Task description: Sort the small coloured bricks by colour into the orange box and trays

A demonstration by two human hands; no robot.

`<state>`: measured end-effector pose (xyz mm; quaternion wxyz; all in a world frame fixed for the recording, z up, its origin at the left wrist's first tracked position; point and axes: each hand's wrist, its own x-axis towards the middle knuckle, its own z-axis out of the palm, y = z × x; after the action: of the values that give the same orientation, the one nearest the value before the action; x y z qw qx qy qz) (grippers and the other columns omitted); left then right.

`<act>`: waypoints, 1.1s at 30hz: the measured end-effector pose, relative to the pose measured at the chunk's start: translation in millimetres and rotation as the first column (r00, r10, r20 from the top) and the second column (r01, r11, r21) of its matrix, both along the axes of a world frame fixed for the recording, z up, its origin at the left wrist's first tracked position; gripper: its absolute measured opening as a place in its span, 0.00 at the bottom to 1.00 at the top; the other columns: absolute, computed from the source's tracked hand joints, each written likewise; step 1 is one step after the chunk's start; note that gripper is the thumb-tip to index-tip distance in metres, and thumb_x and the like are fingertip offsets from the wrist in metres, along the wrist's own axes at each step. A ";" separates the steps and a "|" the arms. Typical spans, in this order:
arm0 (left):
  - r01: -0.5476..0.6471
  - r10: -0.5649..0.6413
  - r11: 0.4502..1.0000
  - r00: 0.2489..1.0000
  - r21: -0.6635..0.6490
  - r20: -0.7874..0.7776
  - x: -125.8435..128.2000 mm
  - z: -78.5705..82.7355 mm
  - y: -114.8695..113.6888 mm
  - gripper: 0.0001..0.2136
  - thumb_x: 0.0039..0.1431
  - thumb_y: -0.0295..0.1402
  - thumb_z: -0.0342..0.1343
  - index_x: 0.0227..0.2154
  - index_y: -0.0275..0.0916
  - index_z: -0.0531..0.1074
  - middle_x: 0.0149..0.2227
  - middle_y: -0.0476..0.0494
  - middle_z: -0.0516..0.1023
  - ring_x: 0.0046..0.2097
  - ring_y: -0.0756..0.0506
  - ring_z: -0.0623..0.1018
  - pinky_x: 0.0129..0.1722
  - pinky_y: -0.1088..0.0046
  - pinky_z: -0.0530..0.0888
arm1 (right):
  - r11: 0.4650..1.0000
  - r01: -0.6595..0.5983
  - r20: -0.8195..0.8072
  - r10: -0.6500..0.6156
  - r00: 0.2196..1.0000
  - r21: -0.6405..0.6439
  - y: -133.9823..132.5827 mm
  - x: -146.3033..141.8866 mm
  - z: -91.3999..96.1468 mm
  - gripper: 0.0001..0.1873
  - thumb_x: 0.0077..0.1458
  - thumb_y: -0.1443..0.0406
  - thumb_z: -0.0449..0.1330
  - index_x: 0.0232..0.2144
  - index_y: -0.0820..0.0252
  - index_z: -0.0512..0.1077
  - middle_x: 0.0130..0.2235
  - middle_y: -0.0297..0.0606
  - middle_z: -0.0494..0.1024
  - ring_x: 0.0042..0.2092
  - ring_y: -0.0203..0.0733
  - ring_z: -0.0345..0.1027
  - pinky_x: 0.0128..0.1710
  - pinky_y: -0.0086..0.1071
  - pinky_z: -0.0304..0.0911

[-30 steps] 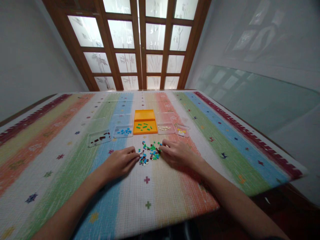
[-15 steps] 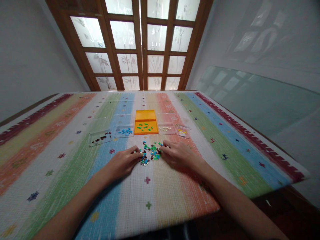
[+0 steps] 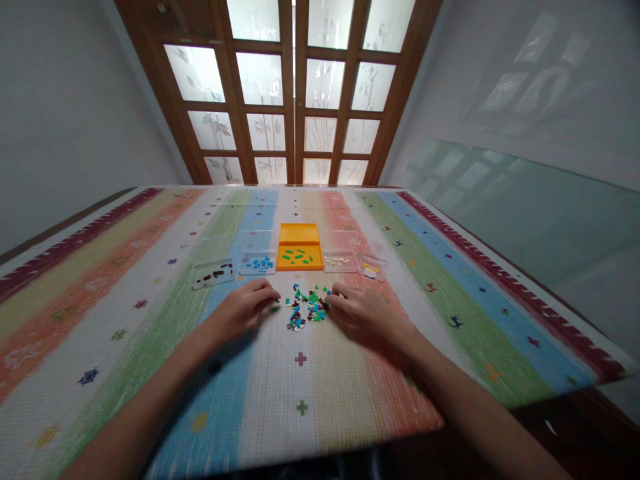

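the step in hand looks like picking single bricks from a loose pile (image 3: 317, 318), which lies on the cloth-covered table (image 3: 273, 400) between the two hands. the left hand (image 3: 243, 305) is just beside the pile's left edge, thumb and forefinger closed on what seems a small dark piece (image 3: 278, 300); a green piece (image 3: 275, 309) shows just below, held or lying, i cannot tell. the right hand (image 3: 361, 311) curls in at the right edge, beside a brown brick (image 3: 323, 303); whether it grips that brick i cannot tell. the next move calls for a snug pinch and a lift clear of the neighbours.

the dark piece is too small to read its long axis. the brown brick seems to slant, near end towards the right hand. the pile's bricks point every way, the front green one lying roughly left to right. beyond, the orange box (image 3: 299, 233) stands open, its green bricks at mixed angles.
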<state>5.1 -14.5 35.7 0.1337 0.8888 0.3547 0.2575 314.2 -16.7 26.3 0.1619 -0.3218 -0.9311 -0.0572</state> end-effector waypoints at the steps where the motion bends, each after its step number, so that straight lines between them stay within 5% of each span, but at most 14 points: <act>1: -0.039 0.038 0.999 0.999 0.029 0.032 -6.4 6.1 2.5 0.11 0.67 0.29 0.47 0.40 0.39 0.75 0.39 0.42 0.77 0.40 0.46 0.77 0.40 0.69 0.75 | 1.000 -0.006 -0.001 0.006 1.000 0.000 0.5 0.3 -0.8 0.11 0.62 0.70 0.50 0.38 0.61 0.73 0.35 0.39 0.73 0.27 0.33 0.54 0.27 0.33 0.43; 4: -0.237 0.229 0.967 0.969 0.089 0.096 -30.0 25.4 11.5 0.11 0.66 0.34 0.49 0.39 0.40 0.76 0.37 0.43 0.78 0.38 0.45 0.78 0.41 0.68 0.75 | 1.000 -0.017 0.012 0.017 1.000 -0.001 2.1 1.4 -1.5 0.11 0.61 0.70 0.51 0.39 0.62 0.73 0.36 0.39 0.74 0.27 0.33 0.54 0.26 0.33 0.42; 7: -0.469 0.456 0.880 0.878 0.074 0.146 -56.0 37.9 21.8 0.12 0.62 0.39 0.51 0.38 0.40 0.77 0.37 0.43 0.79 0.35 0.45 0.78 0.39 0.68 0.76 | 1.000 -0.017 0.026 0.017 1.000 0.008 2.6 2.0 -0.3 0.11 0.59 0.70 0.51 0.38 0.61 0.73 0.36 0.39 0.74 0.27 0.33 0.55 0.27 0.33 0.42; 11: -0.596 0.594 0.802 0.802 0.028 0.069 -86.7 39.5 35.6 0.13 0.58 0.41 0.51 0.35 0.39 0.77 0.38 0.42 0.81 0.38 0.43 0.79 0.43 0.66 0.77 | 0.999 -0.031 0.015 0.031 0.999 0.023 2.3 1.8 2.0 0.10 0.58 0.71 0.52 0.37 0.62 0.73 0.35 0.40 0.74 0.27 0.33 0.56 0.27 0.33 0.43; 17: -0.526 0.524 0.850 0.841 0.026 -0.132 -108.3 32.0 52.4 0.14 0.56 0.38 0.50 0.34 0.36 0.78 0.36 0.39 0.80 0.37 0.42 0.77 0.40 0.64 0.73 | 1.000 -0.026 0.017 0.026 1.000 0.011 0.5 0.3 4.7 0.10 0.59 0.71 0.52 0.36 0.62 0.73 0.35 0.40 0.74 0.27 0.33 0.56 0.27 0.33 0.43; 25: -0.409 0.382 0.911 0.883 -0.050 -0.274 -97.0 21.4 73.3 0.14 0.51 0.37 0.49 0.30 0.40 0.81 0.32 0.40 0.78 0.32 0.42 0.76 0.36 0.67 0.71 | 1.000 -0.008 0.019 0.008 1.000 0.011 -1.6 0.3 4.6 0.09 0.59 0.71 0.52 0.37 0.62 0.73 0.35 0.40 0.74 0.27 0.33 0.55 0.26 0.33 0.42; 33: -0.388 0.366 0.921 0.897 -0.046 -0.247 -95.1 19.0 76.7 0.17 0.55 0.37 0.48 0.37 0.39 0.81 0.32 0.38 0.79 0.30 0.42 0.75 0.35 0.66 0.71 | 0.999 -0.034 0.035 0.033 0.999 0.030 0.7 1.3 3.7 0.10 0.62 0.70 0.51 0.37 0.63 0.73 0.35 0.40 0.74 0.27 0.33 0.55 0.27 0.33 0.43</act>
<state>-90.0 62.2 54.8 0.0803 0.8200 0.5450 0.1555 315.5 -15.9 30.0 0.1516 -0.3026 -0.9381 -0.0744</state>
